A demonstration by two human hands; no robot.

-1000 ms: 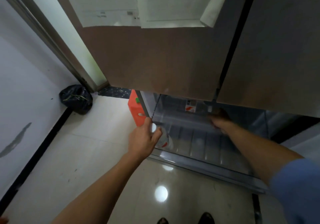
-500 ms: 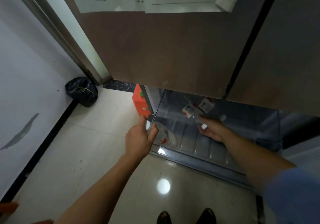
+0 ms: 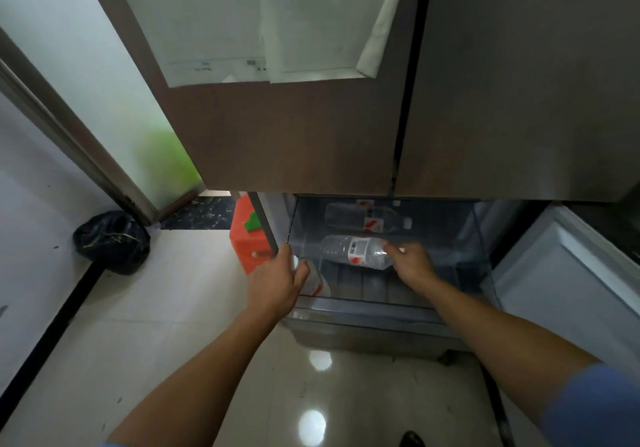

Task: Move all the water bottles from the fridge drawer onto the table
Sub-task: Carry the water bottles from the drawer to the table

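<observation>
The clear fridge drawer [image 3: 485,256] stands pulled out below the brown fridge doors. My left hand [image 3: 277,284] grips a water bottle [image 3: 313,284] by its neck at the drawer's front left corner, white cap up. My right hand [image 3: 410,263] holds the cap end of a second bottle [image 3: 353,251] that lies on its side with a red and white label. A third bottle [image 3: 367,219] lies at the back of the drawer, partly under the door edge.
Closed brown fridge doors [image 3: 311,135] overhang the drawer. An orange stool [image 3: 247,238] stands left of the fridge, a black rubbish bag [image 3: 110,240] by the wall. A second open drawer [image 3: 568,273] is on the right. Glossy tiled floor [image 3: 156,325] lies below.
My right hand has drawn back toward the drawer's front, pulling one bottle with it. My left hand stays on its bottle at the front left corner. The camera view has dropped lower.
</observation>
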